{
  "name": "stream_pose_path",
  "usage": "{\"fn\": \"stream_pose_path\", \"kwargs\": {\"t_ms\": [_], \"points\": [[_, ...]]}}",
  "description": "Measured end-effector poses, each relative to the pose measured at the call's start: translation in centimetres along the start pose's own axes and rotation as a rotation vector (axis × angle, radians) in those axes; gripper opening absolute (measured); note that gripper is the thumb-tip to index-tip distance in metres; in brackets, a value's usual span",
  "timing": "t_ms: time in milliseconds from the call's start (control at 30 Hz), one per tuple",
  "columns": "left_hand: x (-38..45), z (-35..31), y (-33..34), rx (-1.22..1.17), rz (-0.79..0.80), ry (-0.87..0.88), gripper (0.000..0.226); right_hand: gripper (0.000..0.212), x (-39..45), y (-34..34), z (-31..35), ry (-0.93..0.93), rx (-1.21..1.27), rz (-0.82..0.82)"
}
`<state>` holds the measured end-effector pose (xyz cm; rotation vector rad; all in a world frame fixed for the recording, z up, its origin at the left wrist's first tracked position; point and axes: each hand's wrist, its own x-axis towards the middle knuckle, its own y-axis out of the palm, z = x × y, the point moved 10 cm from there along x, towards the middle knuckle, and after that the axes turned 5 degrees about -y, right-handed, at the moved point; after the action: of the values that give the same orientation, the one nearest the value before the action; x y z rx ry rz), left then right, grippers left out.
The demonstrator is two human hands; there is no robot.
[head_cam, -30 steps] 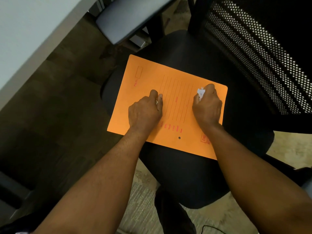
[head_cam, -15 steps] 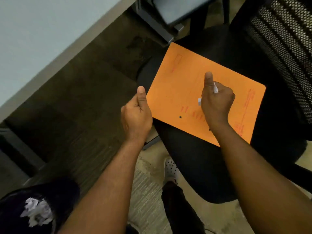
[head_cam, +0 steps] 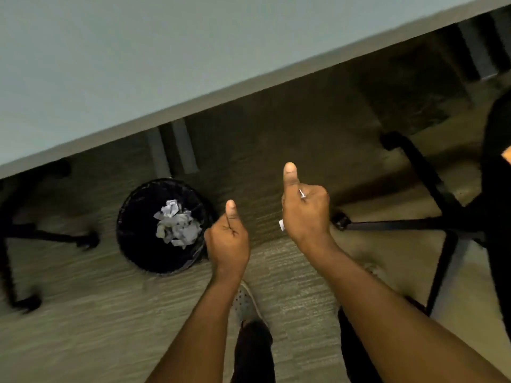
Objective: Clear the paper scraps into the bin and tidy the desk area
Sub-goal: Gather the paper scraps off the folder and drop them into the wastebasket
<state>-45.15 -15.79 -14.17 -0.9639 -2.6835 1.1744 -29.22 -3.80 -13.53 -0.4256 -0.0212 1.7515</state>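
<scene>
Office workspace, long pale grey desk top (head_cam: 138, 64) above grey-brown carpet tiles (head_cam: 83, 313), round black mesh wastebasket (head_cam: 130, 239) holding crumpled white paper scraps (head_cam: 177, 222), black five-star swivel chair base (head_cam: 442, 222) on castors

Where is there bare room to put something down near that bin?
The desk top shows bare across the upper view. Bare carpet lies below the bin, left of the person's arms. It is crowded at the far left and right, where chair legs spread, and the bin already holds crumpled paper scraps.
</scene>
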Motion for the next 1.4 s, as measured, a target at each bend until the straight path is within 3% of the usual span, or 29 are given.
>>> {"fn": "stream_pose_path", "kwargs": {"t_ms": [167, 300, 433, 533, 633, 700, 767, 967, 1133, 1267, 1400], "points": [[4.2, 12.8, -9.4, 0.052, -0.179, -0.171, 0.06, 0.068, -3.3, 14.6, -2.3, 0.03, -0.006, 0.111], [7.2, 19.6, -14.4, -0.067, -0.321, -0.311, 0.057, 0.072, -4.5, 23.2, -4.4, 0.052, -0.088, 0.134], [9.3, 22.7, -17.3, 0.0, -0.46, -0.273, 0.042, 0.068, -5.1, 29.3, -4.1, -0.159, -0.195, 0.14], [12.1, 24.5, -15.8, -0.006, -0.278, -0.17, 0.046, 0.058, -6.0, 34.7, -3.8, -0.395, -0.293, 0.277], [13.2, 29.1, -10.9, 0.427, 0.102, -0.221, 0.052, 0.058, -7.0, 40.4, -9.8, -0.293, -0.613, 0.721], [11.9, 31.9, -9.0, 0.589, 0.266, -0.23, 0.056, 0.064, -8.1, 41.1, -14.1, -0.199, -0.854, 0.978], [10.6, 33.1, -8.6, 0.572, 0.287, -0.211, 0.058, 0.068, -8.5, 40.9, -15.2, -0.253, -0.934, 1.054], [8.9, 33.3, -8.3, 0.54, 0.291, -0.195, 0.059, 0.072, -8.8, 39.5, -13.5, -0.386, -0.943, 0.993], [7.9, 31.2, -8.4, 0.546, 0.304, -0.187, 0.057, 0.059, -8.8, 37.5, -11.0, -0.454, -0.895, 0.953], [7.0, 27.0, -7.8, 0.521, 0.307, -0.13, 0.055, 0.063, -8.7, 34.5, -9.1, -0.447, -0.873, 0.874], [5.6, 19.1, -8.3, 0.317, 0.176, 0.042, 0.046, 0.067, -7.9, 28.9, -6.8, -0.366, -0.82, 0.769]]}}
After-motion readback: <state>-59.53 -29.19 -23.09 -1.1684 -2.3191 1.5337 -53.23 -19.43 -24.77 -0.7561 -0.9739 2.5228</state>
